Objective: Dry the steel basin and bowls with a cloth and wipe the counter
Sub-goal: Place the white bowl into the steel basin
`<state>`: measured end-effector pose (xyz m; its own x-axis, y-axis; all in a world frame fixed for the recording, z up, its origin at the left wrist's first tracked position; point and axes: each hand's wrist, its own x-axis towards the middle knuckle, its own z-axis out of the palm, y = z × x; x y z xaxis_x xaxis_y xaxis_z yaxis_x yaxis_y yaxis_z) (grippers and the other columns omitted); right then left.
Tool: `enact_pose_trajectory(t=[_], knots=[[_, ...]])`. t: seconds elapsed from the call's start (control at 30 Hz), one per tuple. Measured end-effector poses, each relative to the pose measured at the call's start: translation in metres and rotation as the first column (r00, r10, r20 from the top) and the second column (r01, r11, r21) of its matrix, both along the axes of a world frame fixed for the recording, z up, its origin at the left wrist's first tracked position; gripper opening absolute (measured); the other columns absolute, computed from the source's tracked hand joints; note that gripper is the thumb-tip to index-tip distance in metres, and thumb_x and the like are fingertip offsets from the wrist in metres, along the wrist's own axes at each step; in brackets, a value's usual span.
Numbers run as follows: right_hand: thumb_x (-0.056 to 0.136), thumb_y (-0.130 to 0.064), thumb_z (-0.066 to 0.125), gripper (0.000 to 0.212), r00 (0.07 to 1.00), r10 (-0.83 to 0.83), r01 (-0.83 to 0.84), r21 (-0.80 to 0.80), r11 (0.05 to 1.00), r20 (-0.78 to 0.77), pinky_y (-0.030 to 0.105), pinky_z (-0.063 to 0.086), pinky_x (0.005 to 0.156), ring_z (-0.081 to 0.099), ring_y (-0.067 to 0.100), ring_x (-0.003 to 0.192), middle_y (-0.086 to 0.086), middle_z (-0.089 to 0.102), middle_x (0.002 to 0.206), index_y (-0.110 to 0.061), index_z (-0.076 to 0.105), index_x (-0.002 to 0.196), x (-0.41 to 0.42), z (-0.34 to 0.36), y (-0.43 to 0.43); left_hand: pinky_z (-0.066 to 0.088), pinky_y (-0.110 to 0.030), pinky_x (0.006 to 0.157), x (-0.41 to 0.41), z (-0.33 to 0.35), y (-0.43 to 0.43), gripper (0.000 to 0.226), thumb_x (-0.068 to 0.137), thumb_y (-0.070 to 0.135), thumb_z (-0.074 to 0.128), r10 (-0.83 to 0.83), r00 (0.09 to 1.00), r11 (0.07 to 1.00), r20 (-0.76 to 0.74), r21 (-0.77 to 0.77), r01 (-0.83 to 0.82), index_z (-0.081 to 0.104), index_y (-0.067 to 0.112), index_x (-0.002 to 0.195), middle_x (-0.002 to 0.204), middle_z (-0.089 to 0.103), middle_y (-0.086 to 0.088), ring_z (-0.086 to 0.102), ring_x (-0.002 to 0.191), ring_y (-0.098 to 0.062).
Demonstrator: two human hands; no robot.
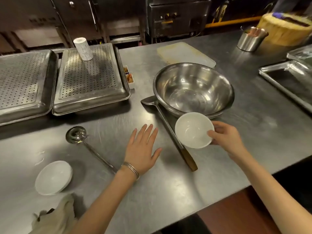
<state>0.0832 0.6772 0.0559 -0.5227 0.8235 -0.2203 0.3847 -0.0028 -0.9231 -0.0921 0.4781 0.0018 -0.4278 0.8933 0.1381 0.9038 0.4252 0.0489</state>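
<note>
1. Pinching the rim of a small white bowl (194,130), the right hand (226,137) has its thumb inside and its fingers curled behind. The bowl is tilted, mouth turned up and leftward, just in front of the steel basin (194,88).
2. The left hand (142,149) is palm down with fingers straight and spread, holding nothing. Whether it touches the counter (168,191) I cannot tell.
3. The basin stands upright, its inside bare shining steel. Its near-left edge covers the blade of a spatula (168,125), whose handle runs toward the near edge, wooden grip nearest.
4. A ladle (76,134) lies left of the left hand, cup far-left, handle reaching the wrist.
5. Nested white bowls (54,177) sit mouth up at near left, just beyond a crumpled cloth (54,217).
6. A steel cup (249,41) at far right holds blurred reddish items.
</note>
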Motion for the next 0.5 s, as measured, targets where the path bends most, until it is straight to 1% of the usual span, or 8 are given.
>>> enact_pose_trajectory(t=[0.1,0.2,0.23,0.27,0.33,0.37,0.43,0.5], knots=[[0.082,0.005,0.056,0.031,1.000,0.008,-0.008,0.018,1.000,-0.011,0.023,0.057,0.056,0.066,0.019,0.081,0.007,0.068,0.093,-0.012,0.064,0.108,-0.005,0.005,0.040,0.021,-0.043,0.107,0.001,0.002,0.037,0.063,0.088,0.051,0.030,0.025,1.000,1.000,0.006,0.013,-0.025,0.044,0.013,0.136,0.138,0.049,-0.009,0.043,0.130,-0.027],[0.084,0.006,0.055,0.028,0.999,0.033,-0.033,0.011,0.999,-0.009,0.016,0.052,0.049,0.065,0.007,0.064,0.001,0.065,0.083,-0.011,0.062,0.106,-0.024,0.006,0.091,0.027,-0.044,0.111,-0.003,-0.002,0.082,0.064,0.088,0.052,0.027,0.055,0.998,0.998,0.001,0.021,-0.055,0.045,0.012,0.136,0.137,0.050,-0.009,0.043,0.130,-0.026],[0.085,0.006,0.054,0.027,0.999,0.044,-0.044,0.004,0.999,-0.002,0.016,0.051,0.047,0.064,0.004,0.057,0.001,0.064,0.081,-0.011,0.060,0.106,-0.034,0.003,0.110,0.028,-0.045,0.109,-0.004,-0.005,0.097,0.065,0.088,0.053,0.027,0.075,0.997,0.997,0.004,0.026,-0.075,0.045,0.012,0.135,0.136,0.051,-0.010,0.043,0.129,-0.027],[0.085,0.006,0.055,0.027,0.998,0.057,-0.057,0.003,0.998,0.011,0.019,0.052,0.047,0.064,0.003,0.054,0.003,0.064,0.081,-0.010,0.060,0.106,-0.043,-0.002,0.129,0.028,-0.047,0.108,-0.006,-0.007,0.113,0.065,0.088,0.053,0.028,0.094,0.995,0.995,0.016,0.030,-0.094,0.046,0.012,0.135,0.136,0.051,-0.010,0.044,0.129,-0.027],[0.084,0.002,0.057,0.027,0.996,0.080,-0.080,0.000,0.997,0.042,0.031,0.058,0.057,0.064,0.013,0.058,0.007,0.066,0.084,-0.005,0.060,0.109,-0.062,-0.015,0.169,0.029,-0.047,0.108,-0.009,-0.013,0.145,0.066,0.089,0.054,0.026,0.118,0.992,0.993,0.036,0.024,-0.119,0.050,0.011,0.132,0.133,0.054,-0.011,0.046,0.127,-0.028],[0.083,0.001,0.058,0.028,0.994,0.092,-0.091,-0.016,0.996,0.051,0.033,0.059,0.060,0.064,0.017,0.061,0.006,0.066,0.084,-0.005,0.059,0.111,-0.071,-0.021,0.186,0.028,-0.047,0.109,-0.011,-0.017,0.161,0.067,0.091,0.055,0.022,0.124,0.991,0.992,0.042,0.019,-0.125,0.052,0.011,0.130,0.131,0.055,-0.011,0.047,0.126,-0.028],[0.082,0.001,0.058,0.032,0.991,0.120,-0.116,-0.068,0.991,0.058,0.028,0.058,0.056,0.064,0.020,0.067,0.005,0.064,0.083,-0.007,0.057,0.113,-0.090,-0.031,0.213,0.021,-0.046,0.109,-0.015,-0.027,0.188,0.072,0.093,0.056,0.011,0.154,0.984,0.988,0.086,-0.002,-0.154,0.052,0.010,0.129,0.130,0.056,-0.011,0.046,0.127,-0.029],[0.080,0.004,0.057,0.036,0.987,0.149,-0.142,-0.101,0.985,0.064,0.028,0.058,0.055,0.064,0.023,0.069,0.009,0.062,0.084,-0.008,0.056,0.115,-0.107,-0.042,0.231,0.018,-0.045,0.109,-0.017,-0.040,0.206,0.075,0.093,0.057,0.007,0.204,0.971,0.979,0.128,-0.020,-0.203,0.052,0.010,0.130,0.130,0.056,-0.011,0.044,0.128,-0.028]])
